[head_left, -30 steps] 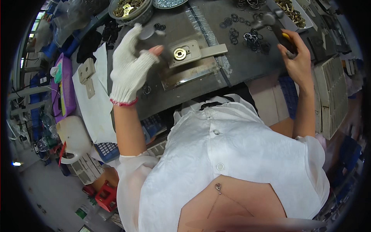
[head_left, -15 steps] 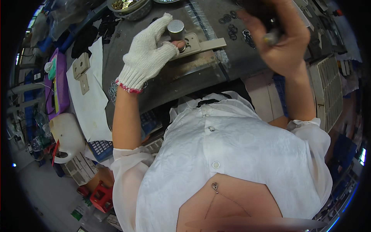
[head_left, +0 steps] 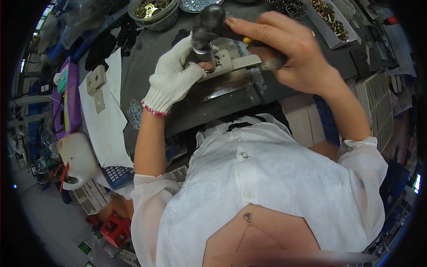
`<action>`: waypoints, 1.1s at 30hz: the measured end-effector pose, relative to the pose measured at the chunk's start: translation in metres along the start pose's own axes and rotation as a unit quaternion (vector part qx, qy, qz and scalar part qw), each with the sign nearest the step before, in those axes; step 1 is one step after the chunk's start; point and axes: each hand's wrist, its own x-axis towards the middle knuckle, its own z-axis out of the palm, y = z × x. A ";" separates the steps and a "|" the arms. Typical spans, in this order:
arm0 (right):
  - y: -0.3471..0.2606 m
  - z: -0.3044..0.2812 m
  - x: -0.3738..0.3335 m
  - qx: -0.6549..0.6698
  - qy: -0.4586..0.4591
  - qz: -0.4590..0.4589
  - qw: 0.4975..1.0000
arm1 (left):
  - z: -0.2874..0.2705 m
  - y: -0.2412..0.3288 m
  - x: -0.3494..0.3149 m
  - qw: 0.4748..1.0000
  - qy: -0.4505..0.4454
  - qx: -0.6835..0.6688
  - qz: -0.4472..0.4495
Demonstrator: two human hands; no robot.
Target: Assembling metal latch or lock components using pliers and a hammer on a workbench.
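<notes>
My left hand [head_left: 171, 75], in a white knit glove with bare thumb tip, grips a short steel cylinder [head_left: 204, 56] upright. It stands on the end of a beige handle plate [head_left: 222, 61], whose flat lever [head_left: 247, 62] points right. Under the plate lies a shiny metal slab [head_left: 227, 89] on the dark bench. Bare and slightly blurred, my right hand [head_left: 298, 55] is closed around a hammer. The dark hammer head [head_left: 205, 31] is at the top of the cylinder, seemingly touching it; part of the hammer's handle is hidden by my fingers.
Bowls of brass parts [head_left: 174, 12] and small silvery pieces [head_left: 200, 3] stand at the back. At the back right are black rings [head_left: 291, 8] and a white box [head_left: 327, 33] of brass pieces. Leftward, beige plates [head_left: 95, 82] lie on white paper [head_left: 106, 129], near wire rings [head_left: 135, 114].
My right hand has swung the hammer left and down from its raised place at the right, onto the cylinder. My left hand still holds the cylinder on the handle plate.
</notes>
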 end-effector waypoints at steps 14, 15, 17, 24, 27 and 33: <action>-0.022 -0.035 0.032 0.097 0.006 -0.007 0.995 | 0.001 -0.024 -0.008 0.997 0.034 -0.064 0.033; -0.011 -0.014 0.028 0.217 0.152 -0.035 0.964 | 0.005 -0.020 -0.005 0.996 0.035 -0.066 0.057; -0.005 -0.002 0.021 0.181 0.181 -0.061 0.965 | 0.005 -0.015 -0.001 0.997 0.020 -0.048 0.057; -0.006 -0.021 0.011 0.094 -0.018 0.028 0.995 | 0.001 -0.020 -0.008 0.988 0.122 -0.098 0.011; -0.003 -0.021 -0.001 0.128 0.062 0.097 0.985 | -0.004 -0.017 -0.013 0.975 0.160 -0.148 0.035; -0.006 -0.024 0.019 0.099 0.107 -0.029 0.989 | 0.011 -0.006 -0.008 0.991 0.085 -0.106 -0.013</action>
